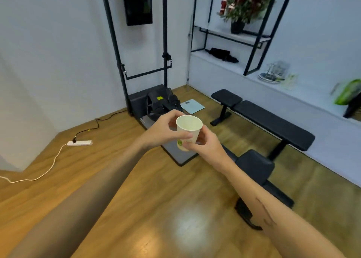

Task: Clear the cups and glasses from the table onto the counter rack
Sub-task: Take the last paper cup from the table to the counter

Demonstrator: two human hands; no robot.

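A white paper cup point(188, 129) with a green print low on its side is held upright in the air over the wooden floor, its mouth showing empty. My left hand point(166, 129) grips its side from the left, thumb across the front. My right hand point(205, 144) pinches its lower part from the right. On the white counter point(312, 101) at the right stands a clear rack point(277, 69) over stacked plates, with a clear glass point(291, 81) beside it.
A black weight bench point(269, 121) runs between me and the counter. A black exercise machine point(162, 103) with tall posts fills the corner. A white power strip point(80, 143) with cable lies on the floor at left. A black-framed shelf point(234, 35) holds a plant.
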